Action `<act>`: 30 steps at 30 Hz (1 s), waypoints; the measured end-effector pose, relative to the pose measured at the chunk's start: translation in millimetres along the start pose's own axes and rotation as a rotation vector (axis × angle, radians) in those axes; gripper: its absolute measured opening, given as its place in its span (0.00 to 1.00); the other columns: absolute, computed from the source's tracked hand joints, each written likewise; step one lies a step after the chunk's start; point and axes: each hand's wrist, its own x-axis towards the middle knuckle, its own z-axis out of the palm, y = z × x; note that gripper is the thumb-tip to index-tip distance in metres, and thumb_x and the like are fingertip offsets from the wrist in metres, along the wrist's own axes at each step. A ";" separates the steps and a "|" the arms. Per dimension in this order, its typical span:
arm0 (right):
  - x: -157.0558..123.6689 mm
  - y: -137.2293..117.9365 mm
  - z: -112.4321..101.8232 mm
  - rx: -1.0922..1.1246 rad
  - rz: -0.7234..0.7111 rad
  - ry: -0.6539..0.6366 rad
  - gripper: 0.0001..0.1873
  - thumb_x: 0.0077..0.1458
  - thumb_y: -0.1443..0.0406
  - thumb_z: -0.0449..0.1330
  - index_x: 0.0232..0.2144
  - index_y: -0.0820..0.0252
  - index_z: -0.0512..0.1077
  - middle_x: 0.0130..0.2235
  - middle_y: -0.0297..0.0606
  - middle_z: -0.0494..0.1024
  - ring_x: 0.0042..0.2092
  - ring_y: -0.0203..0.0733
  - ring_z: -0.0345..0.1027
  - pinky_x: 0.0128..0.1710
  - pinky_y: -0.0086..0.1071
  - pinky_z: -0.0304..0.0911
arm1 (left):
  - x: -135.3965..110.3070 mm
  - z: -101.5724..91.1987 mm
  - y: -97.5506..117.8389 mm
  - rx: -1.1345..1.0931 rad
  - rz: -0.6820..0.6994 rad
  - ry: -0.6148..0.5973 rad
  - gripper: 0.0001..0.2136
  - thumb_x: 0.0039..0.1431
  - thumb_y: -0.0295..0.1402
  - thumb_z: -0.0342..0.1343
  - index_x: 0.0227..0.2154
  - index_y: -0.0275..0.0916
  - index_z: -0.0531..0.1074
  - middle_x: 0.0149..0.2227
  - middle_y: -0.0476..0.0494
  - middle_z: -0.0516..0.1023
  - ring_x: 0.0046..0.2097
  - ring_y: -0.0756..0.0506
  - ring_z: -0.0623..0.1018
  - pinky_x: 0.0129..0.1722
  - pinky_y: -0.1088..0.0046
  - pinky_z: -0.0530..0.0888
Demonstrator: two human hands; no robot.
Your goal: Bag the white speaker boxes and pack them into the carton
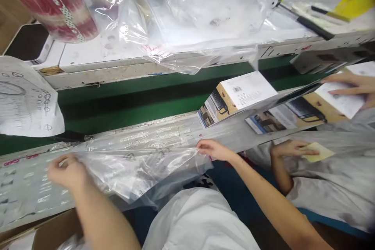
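Nearest the body, a cardboard carton (54, 230) shows at the lower left, below the ledge. On the pale near ledge (23, 187) lies a clear plastic bag (131, 164), spread flat between both hands. The left hand (68, 172) is curled shut on its left end, though blur hides the exact grip; the right hand (213, 149) pinches the bag's right edge, fingers drawn together and arm reaching in from the lower right. The bag's lower side hangs off the ledge toward the white clothing below.

Just right of the right hand, a co-worker's hand (290, 148) rests on grey cloth, touching a yellow pad (318, 151); that person's other hand (351, 84) lies flat on a white sheet (342, 101) further back.

Beyond the bag runs the green belt (117, 105). A printed box (237, 97) sits tilted on its near edge, just above the right hand, and a second box (293, 113) lies beside it. At the left a crumpled paper with line drawings (26, 101) overhangs the belt.

Farthest off, a white shelf (88, 54) carries loose plastic sheeting (205, 11), a red-and-white roll (58, 4), a black rod (307, 23) and a yellow card (354, 0).
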 end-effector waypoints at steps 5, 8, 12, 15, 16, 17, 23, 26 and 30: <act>8.0 -70.1 -52.5 -0.528 -0.228 0.196 0.13 0.67 0.66 0.49 0.44 0.62 0.73 0.43 0.42 0.75 0.41 0.41 0.70 0.45 0.36 0.66 | -33.1 -30.6 29.6 0.170 0.062 -0.031 0.12 0.51 0.40 0.60 0.36 0.40 0.73 0.40 0.36 0.78 0.54 0.22 0.74 0.53 0.35 0.69; 26.6 -127.6 -30.7 -0.814 -0.418 0.090 0.15 0.66 0.69 0.52 0.50 0.61 0.74 0.46 0.44 0.75 0.45 0.44 0.71 0.46 0.37 0.66 | -74.5 -8.7 107.0 -0.213 0.495 -0.185 0.36 0.53 0.48 0.61 0.64 0.47 0.61 0.67 0.39 0.63 0.67 0.33 0.63 0.66 0.46 0.59; 22.2 -188.8 -2.7 -0.686 -0.716 0.001 0.13 0.67 0.65 0.56 0.51 0.61 0.73 0.50 0.45 0.75 0.51 0.43 0.70 0.51 0.36 0.67 | -116.4 48.2 175.5 -0.555 0.549 -0.899 0.39 0.45 0.44 0.69 0.61 0.40 0.65 0.60 0.31 0.71 0.55 0.35 0.76 0.49 0.58 0.77; -9.1 -183.8 -2.4 -0.314 -0.830 0.265 0.16 0.67 0.58 0.56 0.54 0.56 0.71 0.59 0.44 0.70 0.61 0.45 0.64 0.62 0.40 0.60 | -117.8 68.3 169.3 -0.648 0.424 -1.022 0.22 0.52 0.39 0.65 0.49 0.35 0.75 0.39 0.38 0.82 0.38 0.42 0.79 0.37 0.68 0.77; -19.3 -170.9 -3.8 -0.186 -0.807 0.385 0.21 0.66 0.55 0.57 0.58 0.53 0.68 0.62 0.44 0.67 0.65 0.46 0.59 0.66 0.43 0.56 | -115.1 67.9 161.9 -0.701 0.377 -1.036 0.21 0.53 0.39 0.65 0.49 0.35 0.75 0.34 0.41 0.81 0.35 0.44 0.79 0.35 0.70 0.75; -27.2 -154.4 -4.8 -0.083 -0.748 0.466 0.27 0.65 0.51 0.58 0.62 0.51 0.64 0.66 0.43 0.63 0.68 0.47 0.54 0.68 0.45 0.51 | -112.7 65.0 154.4 -0.760 0.331 -1.045 0.22 0.52 0.38 0.66 0.49 0.36 0.75 0.31 0.43 0.81 0.32 0.45 0.78 0.32 0.72 0.73; -16.4 -77.1 15.4 0.245 -0.412 -0.031 0.45 0.52 0.43 0.66 0.65 0.54 0.60 0.66 0.46 0.63 0.67 0.49 0.55 0.66 0.41 0.54 | -126.0 40.2 146.4 -0.999 0.159 -1.164 0.24 0.46 0.35 0.67 0.48 0.39 0.73 0.20 0.47 0.76 0.19 0.48 0.71 0.21 0.74 0.64; -3.9 -73.1 30.0 0.403 -0.321 -0.100 0.27 0.51 0.46 0.68 0.40 0.63 0.76 0.37 0.39 0.79 0.41 0.41 0.74 0.44 0.34 0.69 | -127.2 31.6 148.6 -1.022 0.199 -1.085 0.22 0.44 0.33 0.65 0.46 0.40 0.73 0.19 0.49 0.74 0.17 0.49 0.69 0.20 0.72 0.65; -10.1 -67.0 21.3 0.621 -0.205 0.304 0.23 0.41 0.55 0.76 0.33 0.62 0.74 0.27 0.30 0.72 0.28 0.32 0.65 0.28 0.25 0.63 | -108.2 11.4 131.7 -0.831 0.318 -0.730 0.27 0.49 0.45 0.63 0.54 0.48 0.71 0.31 0.45 0.80 0.19 0.48 0.69 0.17 0.70 0.65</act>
